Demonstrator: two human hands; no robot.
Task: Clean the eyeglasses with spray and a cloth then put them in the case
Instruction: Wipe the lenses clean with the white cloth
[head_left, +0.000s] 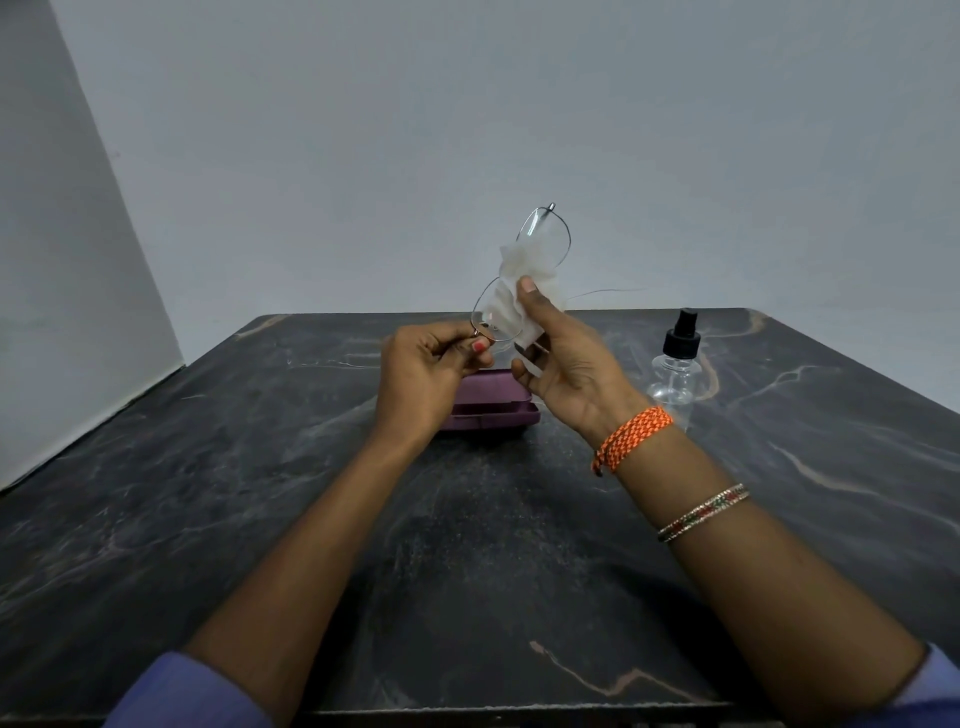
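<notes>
Thin wire-rimmed eyeglasses (545, 228) are held up above the table, tilted so one lens points up and away. My left hand (426, 371) pinches the lower end of the frame near its hinge. My right hand (563, 358) holds a white cloth (511, 296) against the lenses, thumb pressed on the cloth's front. The purple glasses case (493, 410) lies on the table right beneath my hands, partly hidden by them. A clear spray bottle (675, 369) with a black pump top stands upright to the right of the case.
The dark marbled table (260, 493) reaches to a plain grey wall behind and a wall corner on the left. An orange thread band and a bangle sit on my right wrist.
</notes>
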